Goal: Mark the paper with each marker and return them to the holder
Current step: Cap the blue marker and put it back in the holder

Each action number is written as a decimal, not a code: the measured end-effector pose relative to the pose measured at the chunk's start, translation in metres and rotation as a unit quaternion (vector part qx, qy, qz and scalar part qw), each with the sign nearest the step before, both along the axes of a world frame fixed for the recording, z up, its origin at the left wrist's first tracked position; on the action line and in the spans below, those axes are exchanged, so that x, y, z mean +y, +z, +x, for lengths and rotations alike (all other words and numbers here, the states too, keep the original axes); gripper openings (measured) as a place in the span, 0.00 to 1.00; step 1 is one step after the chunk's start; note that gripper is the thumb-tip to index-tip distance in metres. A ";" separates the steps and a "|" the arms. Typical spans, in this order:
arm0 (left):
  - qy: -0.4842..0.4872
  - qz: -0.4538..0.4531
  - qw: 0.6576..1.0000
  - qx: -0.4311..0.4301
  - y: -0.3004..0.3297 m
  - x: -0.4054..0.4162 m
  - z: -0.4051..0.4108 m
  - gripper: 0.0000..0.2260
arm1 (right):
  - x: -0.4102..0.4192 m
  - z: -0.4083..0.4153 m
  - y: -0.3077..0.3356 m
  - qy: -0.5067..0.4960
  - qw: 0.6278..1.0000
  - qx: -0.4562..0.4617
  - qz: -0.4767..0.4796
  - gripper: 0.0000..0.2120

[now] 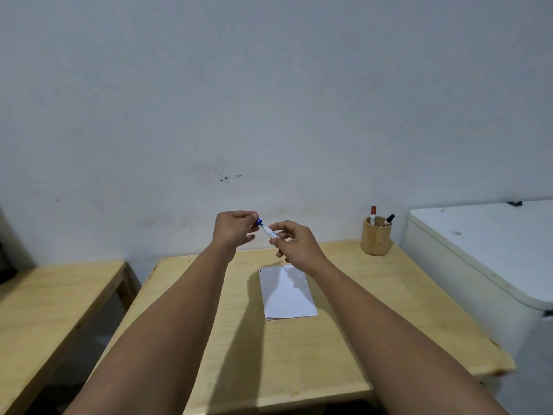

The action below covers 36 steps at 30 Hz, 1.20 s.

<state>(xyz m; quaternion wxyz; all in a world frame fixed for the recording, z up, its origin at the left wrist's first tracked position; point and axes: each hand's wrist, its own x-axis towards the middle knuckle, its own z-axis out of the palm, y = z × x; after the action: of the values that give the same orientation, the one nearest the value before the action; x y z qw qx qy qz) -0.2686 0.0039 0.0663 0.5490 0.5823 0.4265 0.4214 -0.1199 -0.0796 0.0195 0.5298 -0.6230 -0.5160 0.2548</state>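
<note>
Table (329,354) edge clear below hands (233,229)

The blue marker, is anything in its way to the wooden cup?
Nothing visible. The blue marker is held up between both hands; the cup stands at the table's far right corner with a red marker and a black marker inside, leaving room.

Blue cap (258,221), white marker barrel (271,234), white paper (287,295), pale wood table (344,339), red-capped marker (373,215), seemingly black-capped marker (389,219)
</note>
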 end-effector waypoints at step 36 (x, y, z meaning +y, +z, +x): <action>-0.201 0.144 0.939 0.238 -0.113 0.004 0.329 0.36 | 0.034 0.307 0.014 -0.305 0.916 -0.194 -0.175 0.11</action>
<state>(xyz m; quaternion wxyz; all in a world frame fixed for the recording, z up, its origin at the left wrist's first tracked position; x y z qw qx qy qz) 0.0606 0.0079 -0.0465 0.4146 0.8121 0.3538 0.2085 0.1867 -0.0455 0.0331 0.3532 -0.8702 -0.3411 0.0413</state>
